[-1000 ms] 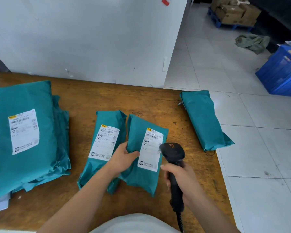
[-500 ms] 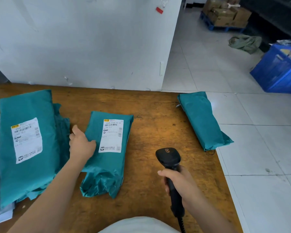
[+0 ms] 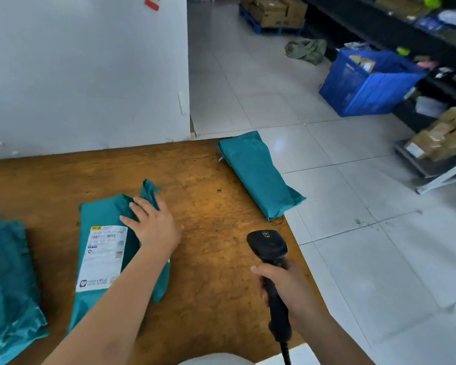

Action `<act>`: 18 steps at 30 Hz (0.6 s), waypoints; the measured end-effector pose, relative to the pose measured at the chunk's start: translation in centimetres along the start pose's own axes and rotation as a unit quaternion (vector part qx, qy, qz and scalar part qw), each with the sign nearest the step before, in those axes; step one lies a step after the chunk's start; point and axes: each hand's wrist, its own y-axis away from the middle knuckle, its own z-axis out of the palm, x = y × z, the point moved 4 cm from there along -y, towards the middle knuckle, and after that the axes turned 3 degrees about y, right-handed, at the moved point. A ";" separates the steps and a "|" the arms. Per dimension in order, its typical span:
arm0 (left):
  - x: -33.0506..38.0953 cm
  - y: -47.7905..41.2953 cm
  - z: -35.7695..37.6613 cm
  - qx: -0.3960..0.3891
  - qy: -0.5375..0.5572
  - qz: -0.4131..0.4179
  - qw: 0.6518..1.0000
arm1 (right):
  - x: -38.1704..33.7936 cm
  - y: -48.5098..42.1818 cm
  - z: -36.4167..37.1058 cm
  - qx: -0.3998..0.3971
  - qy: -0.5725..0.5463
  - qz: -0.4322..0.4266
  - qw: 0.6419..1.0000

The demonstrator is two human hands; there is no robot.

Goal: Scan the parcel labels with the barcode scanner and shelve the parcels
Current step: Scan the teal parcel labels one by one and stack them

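Note:
A teal parcel (image 3: 103, 248) with a white barcode label lies face up on the wooden table (image 3: 208, 206). My left hand (image 3: 153, 227) rests on its upper right part with fingers spread and straight. My right hand (image 3: 287, 288) grips the handle of the black barcode scanner (image 3: 269, 248), held upright over the table's right side, its head pointing away from me. Another teal parcel (image 3: 258, 175) lies at the table's right edge, no label showing. A pile of teal parcels (image 3: 5, 280) sits at the far left, partly cut off.
A white wall (image 3: 84, 75) stands behind the table. On the tiled floor to the right sit a blue crate (image 3: 366, 83), dark shelving (image 3: 432, 35) holding brown packages, cardboard boxes (image 3: 271, 11) on a pallet, and a green cloth (image 3: 306, 50).
My left hand moved from the labelled parcel's left edge to its upper right part. The view swung right, so the left pile is mostly out of frame. The scanner stays in my right hand.

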 end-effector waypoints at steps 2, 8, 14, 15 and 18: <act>-1.6 -0.1 0.7 0.003 0.098 -0.023 0.995 | 0.5 -0.2 -1.1 0.008 -0.013 0.010 1.000; -4.6 1.6 -1.3 -0.001 0.308 -0.083 0.948 | 1.0 -0.6 0.0 -0.015 0.001 0.028 1.000; -9.3 0.6 -7.6 -0.002 0.392 -0.070 0.917 | -0.5 -0.7 3.0 -0.060 0.057 0.001 0.997; -11.5 -0.1 -7.9 0.004 0.411 -0.094 0.907 | -0.8 -0.7 3.4 -0.067 0.060 -0.003 0.996; -16.5 -0.9 -7.1 0.004 0.493 -0.160 0.855 | -1.0 -0.6 4.4 -0.079 0.070 0.001 0.994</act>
